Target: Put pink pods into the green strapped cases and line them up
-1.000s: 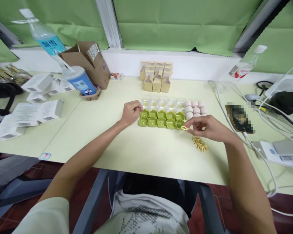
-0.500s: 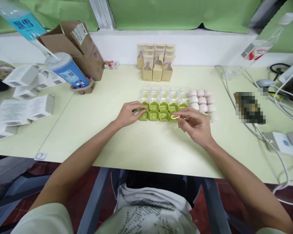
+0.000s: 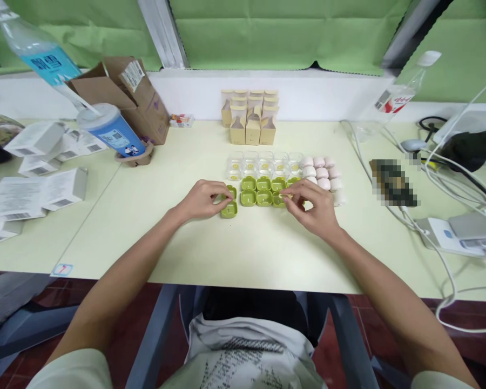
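My left hand (image 3: 206, 200) is closed, thumb and fingers pinching the edge of a small green plastic case (image 3: 229, 210). Its two square halves sit one behind the other; whether they are joined is unclear. More green cases (image 3: 264, 198) stand in rows just to its right. My right hand (image 3: 314, 208) is above the right end of those rows, pinching a small pale yellow loop (image 3: 284, 196). Its fingers hide part of the cases there. Behind them is a row of clear plastic cups (image 3: 265, 163) with yellow marks. White and pinkish rounded pieces (image 3: 321, 173) are grouped beyond my right hand.
Small open cardboard boxes (image 3: 249, 124) stand near the wall. White boxes (image 3: 20, 186), a blue tub (image 3: 111, 129) and a brown carton (image 3: 140, 102) occupy the left. A clear bottle (image 3: 400, 94), cables (image 3: 360, 156) and a pixelated dark item (image 3: 395, 182) lie right.
My left hand has drawn the leftmost green case left and slightly toward me, apart from the rows. My right hand still holds the loop near the right end. The view has shifted slightly.
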`<state>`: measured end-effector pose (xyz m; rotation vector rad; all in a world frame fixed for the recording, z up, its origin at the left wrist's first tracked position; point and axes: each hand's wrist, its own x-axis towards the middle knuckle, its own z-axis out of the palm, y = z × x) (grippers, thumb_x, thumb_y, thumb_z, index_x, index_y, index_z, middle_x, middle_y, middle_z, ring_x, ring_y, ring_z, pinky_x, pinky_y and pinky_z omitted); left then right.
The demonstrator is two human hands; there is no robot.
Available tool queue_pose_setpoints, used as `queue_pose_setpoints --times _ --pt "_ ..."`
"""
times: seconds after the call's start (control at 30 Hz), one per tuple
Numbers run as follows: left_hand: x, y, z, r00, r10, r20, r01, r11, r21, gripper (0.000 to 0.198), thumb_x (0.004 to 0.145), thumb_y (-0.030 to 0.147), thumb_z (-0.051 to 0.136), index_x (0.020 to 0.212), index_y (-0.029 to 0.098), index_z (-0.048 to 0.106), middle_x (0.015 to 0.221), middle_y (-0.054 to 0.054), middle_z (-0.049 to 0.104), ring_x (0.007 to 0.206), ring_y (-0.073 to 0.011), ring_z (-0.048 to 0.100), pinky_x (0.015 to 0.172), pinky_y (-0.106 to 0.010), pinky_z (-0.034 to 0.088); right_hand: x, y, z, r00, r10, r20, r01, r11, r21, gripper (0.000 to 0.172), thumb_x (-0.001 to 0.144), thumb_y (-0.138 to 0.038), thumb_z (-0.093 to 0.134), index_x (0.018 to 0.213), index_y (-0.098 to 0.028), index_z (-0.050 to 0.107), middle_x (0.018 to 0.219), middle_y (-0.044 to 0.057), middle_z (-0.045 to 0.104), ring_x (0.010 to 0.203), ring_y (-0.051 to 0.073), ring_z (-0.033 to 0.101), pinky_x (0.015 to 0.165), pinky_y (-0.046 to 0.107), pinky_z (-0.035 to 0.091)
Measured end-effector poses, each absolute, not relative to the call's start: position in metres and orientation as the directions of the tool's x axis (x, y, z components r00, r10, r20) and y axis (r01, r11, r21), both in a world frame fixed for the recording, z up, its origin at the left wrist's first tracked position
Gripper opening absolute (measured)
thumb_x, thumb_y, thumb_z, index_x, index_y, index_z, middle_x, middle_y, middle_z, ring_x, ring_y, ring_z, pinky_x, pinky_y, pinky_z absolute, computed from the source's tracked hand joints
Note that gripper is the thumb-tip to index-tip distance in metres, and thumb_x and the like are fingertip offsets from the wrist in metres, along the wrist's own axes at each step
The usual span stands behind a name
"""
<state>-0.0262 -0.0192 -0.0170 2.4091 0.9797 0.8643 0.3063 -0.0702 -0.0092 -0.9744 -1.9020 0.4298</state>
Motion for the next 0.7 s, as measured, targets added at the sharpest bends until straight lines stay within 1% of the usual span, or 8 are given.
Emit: queue_pose_setpoints --times 0.07,0.17,0.23,0.3,0.47,0.57,0.63,0.7 --pt "-0.027 -0.024 -0.007 0.629 0.694 0.349 0.470 -0.698 0.540 0.015 0.090 0.026 0.069 0.087 0.028 0.084 0.085 0.000 0.082 0.056 -0.0115 0.056 0.060 -0.027 0.043 0.308 -0.070 -0.010 -0.345 0.741 0.577 0.443 0.670 -0.596 0.014 0.103 -0.027 0.066 0.104 -0.027 0.080 0.099 0.006 0.075 0.063 0.015 0.060 0.053 0.033 0.051" --pt "-0.024 -0.031 0.005 0.748 0.638 0.185 0.464 -0.701 0.541 0.015 0.090 0.021 0.068 0.088 0.024 0.082 0.089 0.000 0.082 0.067 -0.0117 0.066 0.064 -0.024 0.044 0.309 -0.068 -0.015 -0.507 0.666 0.547 0.393 0.744 -0.541 0.013 0.103 -0.022 0.065 0.101 -0.024 0.078 0.097 0.005 0.075 0.059 0.012 0.057 0.055 0.031 0.051" --pt "-0.020 -0.036 0.007 0.796 0.599 0.091 0.457 -0.693 0.558 0.013 0.093 0.021 0.069 0.092 0.022 0.082 0.091 -0.001 0.082 0.073 -0.0109 0.069 0.067 -0.022 0.044 0.308 -0.069 -0.019 -0.568 0.621 0.541 0.362 0.778 -0.513 0.013 0.103 -0.020 0.066 0.101 -0.021 0.078 0.094 0.004 0.075 0.060 0.012 0.059 0.056 0.029 0.051" --pt "-0.015 -0.041 0.006 0.809 0.581 0.087 0.435 -0.693 0.575 0.012 0.097 0.028 0.074 0.094 0.021 0.082 0.089 0.000 0.081 0.070 -0.0095 0.067 0.067 -0.021 0.044 0.306 -0.070 -0.022 -0.591 0.596 0.544 0.356 0.798 -0.487 0.013 0.104 -0.019 0.065 0.102 -0.020 0.078 0.093 0.005 0.075 0.065 0.013 0.064 0.056 0.029 0.052" --pt "-0.017 -0.042 0.007 0.766 0.606 0.215 0.396 -0.708 0.584 0.027 0.099 0.048 0.077 0.110 0.023 0.083 0.099 -0.003 0.080 0.067 -0.0095 0.060 0.066 -0.024 0.044 0.302 -0.071 -0.021 -0.549 0.596 0.586 0.363 0.802 -0.475 0.014 0.105 -0.018 0.064 0.102 -0.021 0.078 0.095 0.006 0.075 0.065 0.013 0.064 0.056 0.029 0.054" --pt "-0.026 -0.035 0.016 0.762 0.634 0.132 0.474 -0.685 0.553 0.036 0.095 0.057 0.079 0.114 0.026 0.081 0.107 -0.003 0.073 0.068 -0.0100 0.054 0.068 -0.025 0.044 0.301 -0.070 -0.019 -0.445 0.634 0.632 0.355 0.773 -0.526 0.012 0.104 -0.017 0.068 0.105 -0.021 0.079 0.099 0.007 0.076 0.078 0.016 0.072 0.065 0.031 0.062" --pt "-0.030 -0.031 0.020 0.759 0.650 0.033 0.549 -0.666 0.505 0.051 0.085 0.065 0.085 0.113 0.024 0.078 0.102 -0.002 0.067 0.072 -0.0124 0.055 0.070 -0.026 0.043 0.301 -0.070 -0.019 -0.379 0.660 0.648 0.339 0.751 -0.567 0.011 0.102 -0.018 0.073 0.108 -0.022 0.081 0.102 0.008 0.077 0.088 0.018 0.076 0.071 0.032 0.068" --pt "-0.030 -0.031 0.021 0.732 0.679 -0.053 0.628 -0.643 0.438 0.064 0.077 0.071 0.088 0.114 0.022 0.071 0.097 -0.001 0.064 0.077 -0.0157 0.059 0.073 -0.027 0.042 0.300 -0.072 -0.019 -0.325 0.689 0.648 0.319 0.725 -0.610 0.013 0.099 -0.020 0.078 0.111 -0.023 0.083 0.105 0.008 0.078 0.090 0.018 0.077 0.072 0.032 0.071"
